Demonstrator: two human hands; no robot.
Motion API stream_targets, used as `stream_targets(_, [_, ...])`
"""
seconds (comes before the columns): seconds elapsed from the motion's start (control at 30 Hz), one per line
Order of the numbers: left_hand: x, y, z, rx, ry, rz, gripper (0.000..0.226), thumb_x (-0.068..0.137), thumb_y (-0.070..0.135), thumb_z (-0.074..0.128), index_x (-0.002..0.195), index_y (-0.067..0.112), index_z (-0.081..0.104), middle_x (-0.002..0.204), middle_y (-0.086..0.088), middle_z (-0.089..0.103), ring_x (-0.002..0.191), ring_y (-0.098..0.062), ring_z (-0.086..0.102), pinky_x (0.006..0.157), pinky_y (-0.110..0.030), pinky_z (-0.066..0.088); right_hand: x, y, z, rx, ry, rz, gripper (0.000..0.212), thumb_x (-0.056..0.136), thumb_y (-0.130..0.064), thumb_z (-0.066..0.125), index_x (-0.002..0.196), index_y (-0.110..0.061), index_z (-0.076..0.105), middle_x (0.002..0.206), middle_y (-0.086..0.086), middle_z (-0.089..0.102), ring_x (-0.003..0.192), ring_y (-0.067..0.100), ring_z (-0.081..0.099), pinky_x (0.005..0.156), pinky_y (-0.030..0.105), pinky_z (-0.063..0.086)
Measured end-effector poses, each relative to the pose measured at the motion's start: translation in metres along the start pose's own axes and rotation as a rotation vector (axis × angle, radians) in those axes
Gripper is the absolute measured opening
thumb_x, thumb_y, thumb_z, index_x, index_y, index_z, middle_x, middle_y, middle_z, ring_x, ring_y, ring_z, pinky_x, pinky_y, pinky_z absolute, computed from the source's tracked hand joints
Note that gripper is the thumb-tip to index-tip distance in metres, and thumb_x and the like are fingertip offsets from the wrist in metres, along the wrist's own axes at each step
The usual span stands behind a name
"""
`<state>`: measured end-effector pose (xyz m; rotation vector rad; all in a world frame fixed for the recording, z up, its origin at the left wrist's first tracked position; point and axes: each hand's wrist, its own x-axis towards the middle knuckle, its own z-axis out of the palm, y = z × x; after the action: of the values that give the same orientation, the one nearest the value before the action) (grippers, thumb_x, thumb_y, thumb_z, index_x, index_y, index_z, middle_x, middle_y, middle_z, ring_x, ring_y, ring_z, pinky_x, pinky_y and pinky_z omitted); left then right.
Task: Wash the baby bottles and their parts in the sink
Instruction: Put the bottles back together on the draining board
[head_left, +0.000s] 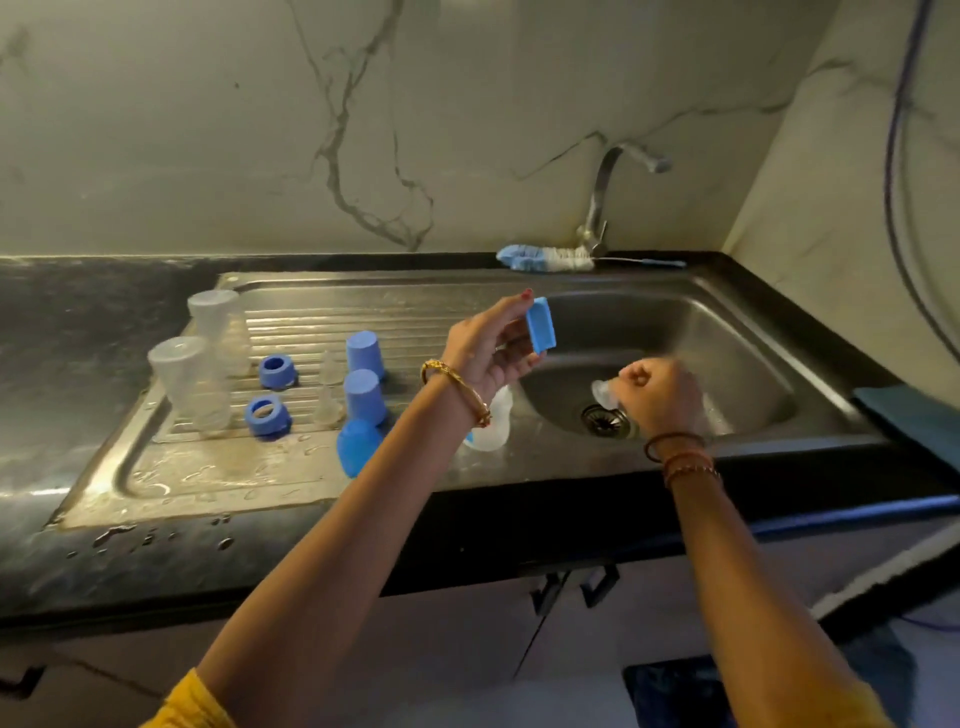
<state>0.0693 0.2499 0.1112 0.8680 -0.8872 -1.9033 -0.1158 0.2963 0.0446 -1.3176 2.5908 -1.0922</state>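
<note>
My left hand (485, 345) holds a blue bottle ring (540, 326) up beside the sink basin (727, 353), pinched between thumb and fingers. Over the drain (605, 418), my right hand (662, 395) grips a clear teat (602, 393); the hand is blurred. On the draining board (208, 467) stand two clear bottles (189, 382) upside down, two blue rings (278, 371), two clear teats (328, 387) and three blue caps (363, 397). A third clear bottle (493, 421) sits by the basin's edge, partly hidden by my left wrist.
A blue and white bottle brush (545, 258) lies on the back ledge under the tap (602, 202). Dark counter (78, 322) lies to the left, wet at the front. A blue cloth (914, 415) lies at the right edge. Cupboard handles are below.
</note>
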Motion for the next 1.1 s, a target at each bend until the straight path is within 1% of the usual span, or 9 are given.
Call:
stream_targets(0.1, [0.010, -0.021, 0.023, 0.013, 0.017, -0.002, 0.010, 0.081, 0.017, 0.068, 0.082, 0.011, 0.060, 0.080, -0.007, 0.061, 0.076, -0.019, 0.061, 0.058, -0.026, 0.053, 0.007, 0.015, -0.014, 0.540, 0.029, 0.124, 0.010, 0.082, -0.020, 0.064, 0.085, -0.017, 0.073, 0.077, -0.002, 0.066, 0.076, 0.010, 0.056, 0.064, 0.019, 0.041])
stream_targets(0.17, [0.015, -0.035, 0.038, -0.005, 0.006, -0.012, 0.010, 0.080, 0.017, 0.069, 0.082, 0.013, 0.061, 0.088, -0.008, 0.060, 0.077, -0.019, 0.062, 0.058, -0.024, 0.055, 0.013, 0.018, -0.033, 0.895, -0.115, 0.223, 0.016, 0.088, -0.019, 0.056, 0.083, -0.027, 0.069, 0.084, -0.009, 0.065, 0.089, 0.009, 0.059, 0.069, 0.020, 0.048])
stream_targets(0.23, [0.021, -0.049, 0.049, -0.039, 0.031, -0.025, 0.012, 0.079, 0.016, 0.070, 0.086, 0.014, 0.060, 0.098, -0.011, 0.057, 0.080, -0.020, 0.062, 0.056, -0.022, 0.055, 0.016, 0.021, -0.047, 1.194, -0.263, 0.284, 0.020, 0.094, -0.016, 0.048, 0.090, -0.026, 0.065, 0.098, -0.002, 0.063, 0.096, 0.013, 0.062, 0.069, 0.028, 0.056])
stream_targets(0.3, [0.030, -0.064, 0.064, -0.075, 0.087, -0.027, 0.012, 0.079, 0.016, 0.070, 0.084, 0.015, 0.059, 0.101, -0.011, 0.054, 0.081, -0.021, 0.061, 0.056, -0.023, 0.054, 0.017, 0.022, -0.056, 1.295, -0.321, 0.306, 0.018, 0.095, -0.010, 0.045, 0.096, -0.020, 0.060, 0.098, 0.006, 0.060, 0.082, 0.016, 0.068, 0.062, 0.027, 0.057])
stream_targets(0.47, [0.047, -0.095, 0.091, -0.085, 0.230, -0.018, 0.015, 0.080, 0.018, 0.070, 0.081, 0.013, 0.056, 0.088, -0.006, 0.056, 0.078, -0.020, 0.059, 0.056, -0.024, 0.053, 0.009, 0.029, -0.056, 1.244, -0.377, 0.342, 0.009, 0.091, -0.009, 0.054, 0.087, -0.014, 0.060, 0.083, 0.005, 0.066, 0.058, 0.008, 0.067, 0.052, 0.017, 0.053])
stream_targets(0.6, [0.057, -0.108, 0.095, -0.022, 0.257, -0.114, 0.022, 0.082, 0.028, 0.067, 0.091, 0.012, 0.056, 0.094, -0.011, 0.060, 0.079, -0.022, 0.060, 0.069, -0.031, 0.052, 0.010, 0.040, -0.056, 1.310, -0.621, 0.310, 0.014, 0.084, -0.021, 0.059, 0.092, -0.011, 0.066, 0.080, 0.003, 0.073, 0.071, 0.008, 0.069, 0.061, 0.016, 0.054])
stream_targets(0.67, [0.059, -0.108, 0.096, 0.017, 0.269, -0.130, 0.021, 0.083, 0.032, 0.064, 0.086, 0.014, 0.056, 0.083, -0.008, 0.058, 0.068, -0.018, 0.058, 0.062, -0.029, 0.049, 0.011, 0.043, -0.053, 1.257, -0.644, 0.250, 0.014, 0.083, -0.013, 0.059, 0.095, -0.013, 0.067, 0.090, 0.003, 0.073, 0.081, 0.009, 0.069, 0.070, 0.017, 0.055])
stream_targets(0.97, [0.070, -0.108, 0.100, 0.005, 0.225, -0.160, 0.016, 0.086, 0.029, 0.061, 0.087, 0.014, 0.057, 0.091, -0.011, 0.057, 0.080, -0.021, 0.057, 0.085, -0.036, 0.050, 0.018, 0.035, -0.034, 0.762, -0.164, -0.051, 0.010, 0.078, -0.009, 0.072, 0.082, -0.019, 0.070, 0.074, -0.012, 0.067, 0.066, -0.003, 0.063, 0.063, 0.011, 0.052])
stream_targets(1.1, [0.071, -0.113, 0.099, 0.021, 0.199, -0.142, 0.025, 0.087, 0.028, 0.062, 0.102, 0.008, 0.063, 0.107, -0.016, 0.059, 0.094, -0.023, 0.059, 0.076, -0.028, 0.052, 0.022, 0.036, -0.024, 0.668, 0.020, -0.109, 0.012, 0.074, -0.008, 0.075, 0.084, -0.014, 0.072, 0.073, -0.016, 0.064, 0.066, -0.011, 0.060, 0.060, 0.004, 0.046])
